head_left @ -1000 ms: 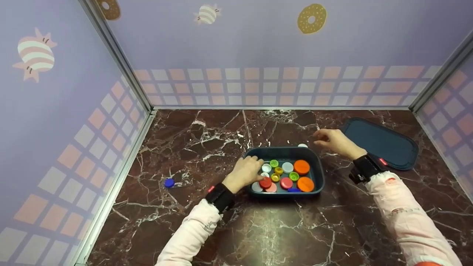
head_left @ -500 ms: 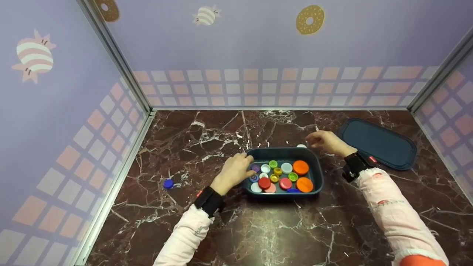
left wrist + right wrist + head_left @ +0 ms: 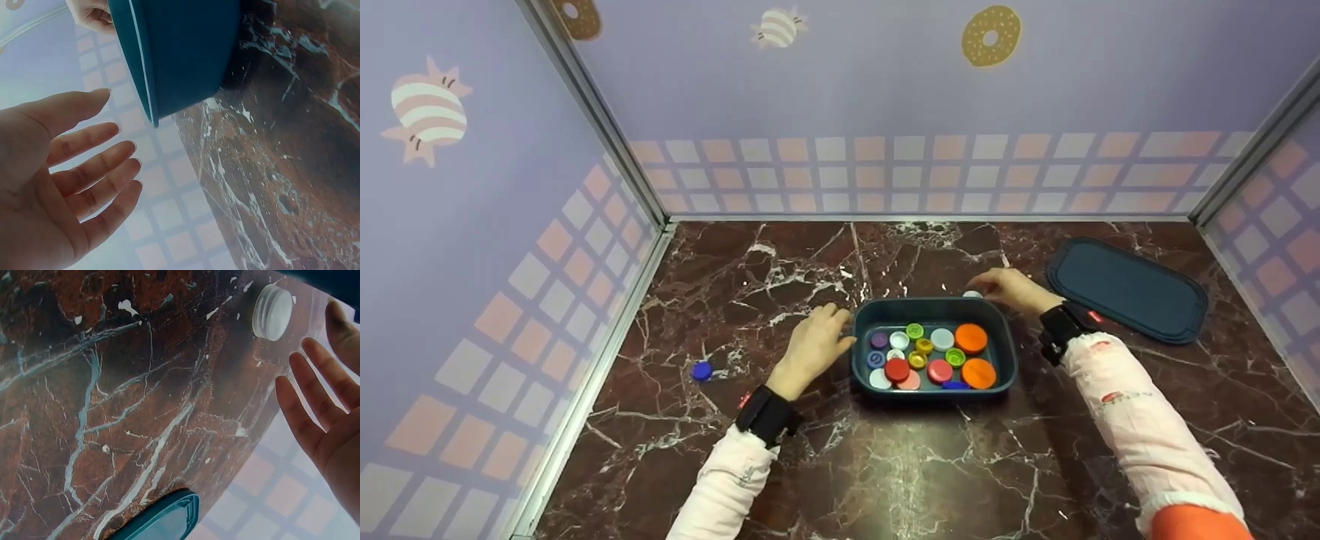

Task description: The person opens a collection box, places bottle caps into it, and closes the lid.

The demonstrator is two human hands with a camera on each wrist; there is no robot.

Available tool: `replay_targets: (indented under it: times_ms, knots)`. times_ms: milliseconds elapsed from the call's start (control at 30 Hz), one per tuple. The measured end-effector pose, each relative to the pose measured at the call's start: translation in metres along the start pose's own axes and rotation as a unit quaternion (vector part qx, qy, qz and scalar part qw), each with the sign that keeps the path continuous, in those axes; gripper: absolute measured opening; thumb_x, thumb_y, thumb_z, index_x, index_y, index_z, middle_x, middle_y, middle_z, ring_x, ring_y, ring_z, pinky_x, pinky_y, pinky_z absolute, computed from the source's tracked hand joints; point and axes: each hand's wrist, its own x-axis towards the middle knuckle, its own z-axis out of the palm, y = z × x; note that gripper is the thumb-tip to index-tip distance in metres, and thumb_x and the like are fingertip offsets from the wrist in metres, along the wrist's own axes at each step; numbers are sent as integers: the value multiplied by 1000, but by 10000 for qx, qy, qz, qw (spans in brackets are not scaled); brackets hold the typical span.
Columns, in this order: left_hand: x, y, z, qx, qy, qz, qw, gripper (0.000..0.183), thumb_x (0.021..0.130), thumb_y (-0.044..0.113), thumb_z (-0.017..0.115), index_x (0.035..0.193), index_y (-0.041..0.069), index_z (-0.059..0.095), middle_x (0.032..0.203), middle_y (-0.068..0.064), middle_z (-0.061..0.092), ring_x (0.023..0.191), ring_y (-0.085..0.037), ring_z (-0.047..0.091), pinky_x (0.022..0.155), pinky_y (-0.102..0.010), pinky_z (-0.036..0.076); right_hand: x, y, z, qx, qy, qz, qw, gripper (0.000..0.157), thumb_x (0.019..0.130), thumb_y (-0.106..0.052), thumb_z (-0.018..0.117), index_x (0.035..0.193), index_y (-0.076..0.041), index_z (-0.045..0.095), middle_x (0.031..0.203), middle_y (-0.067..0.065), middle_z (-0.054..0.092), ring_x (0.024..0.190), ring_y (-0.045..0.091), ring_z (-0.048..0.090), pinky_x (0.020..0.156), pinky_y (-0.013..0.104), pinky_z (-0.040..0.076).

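A dark teal plastic box [image 3: 1009, 352] holds several bottle caps in orange, red, pink, green, yellow, white and purple. Just outside its left wall is my left hand [image 3: 814, 346], its fingers relaxed and spread with nothing in them; the left wrist view shows the bare palm [image 3: 34, 191] beside the box. Beyond the box's far right corner, my right hand [image 3: 1014, 291] reaches over the table with loosely bent fingers. A white bottle cap [image 3: 273, 312] with a ribbed side lies on the table close to those fingertips, apart from them in the right wrist view.
A matching teal lid [image 3: 1129, 289] lies flat on the dark marbled table [image 3: 915, 465], to the right of the box. Off to the left sits one blue bottle cap [image 3: 702, 371]. Patterned walls [image 3: 840, 90] enclose the table at the back and sides.
My left hand has withdrawn leftward out of the box, uncovering purple and blue caps at its left end. My right hand has moved left, closer to the white cap.
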Motion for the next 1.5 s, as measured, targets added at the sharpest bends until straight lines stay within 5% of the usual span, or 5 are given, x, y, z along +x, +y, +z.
replay_targets:
  times_ms: [133, 600, 933, 1167, 1500]
  knots:
    - [-5, -5, -2, 64, 122, -125, 9998, 25, 72, 18, 73, 86, 3, 59, 80, -8, 50, 72, -28, 52, 57, -37, 45, 8, 3, 4, -99, -123, -107, 9998, 26, 81, 6, 60, 107, 6, 62, 100, 21, 61, 84, 34, 57, 72, 45, 45]
    - [-17, -7, -6, 167, -351, -640, 9972, 31, 73, 21, 74, 94, 3, 60, 86, -10, 53, 79, -28, 55, 59, -39, 48, 15, 17, 12, -83, -218, -255, 9994, 26, 80, -8, 68, 105, -1, 67, 86, 19, 55, 76, 33, 49, 65, 37, 41]
    - [-21, -10, -5, 165, -392, -697, 9967, 32, 74, 22, 73, 94, 2, 59, 86, -10, 53, 77, -29, 55, 58, -39, 47, 16, 25, 19, -32, 165, -457, 9988, 19, 77, -9, 71, 94, -2, 70, 78, 9, 56, 70, 23, 50, 60, 34, 42]
    - [-21, -11, -7, 86, -555, -875, 9946, 28, 74, 21, 73, 93, 4, 61, 87, -9, 54, 80, -28, 56, 60, -39, 48, 15, 28, 19, -291, 421, -251, 9984, 17, 76, -1, 68, 92, 3, 66, 80, 16, 55, 73, 30, 50, 65, 41, 40]
    - [-24, -14, -8, 111, -630, -918, 9937, 29, 75, 22, 72, 92, 3, 61, 87, -9, 54, 77, -29, 56, 60, -39, 47, 17, 24, 17, -525, -18, 511, 9973, 21, 77, -7, 66, 95, 4, 65, 76, 12, 60, 72, 30, 55, 65, 44, 44]
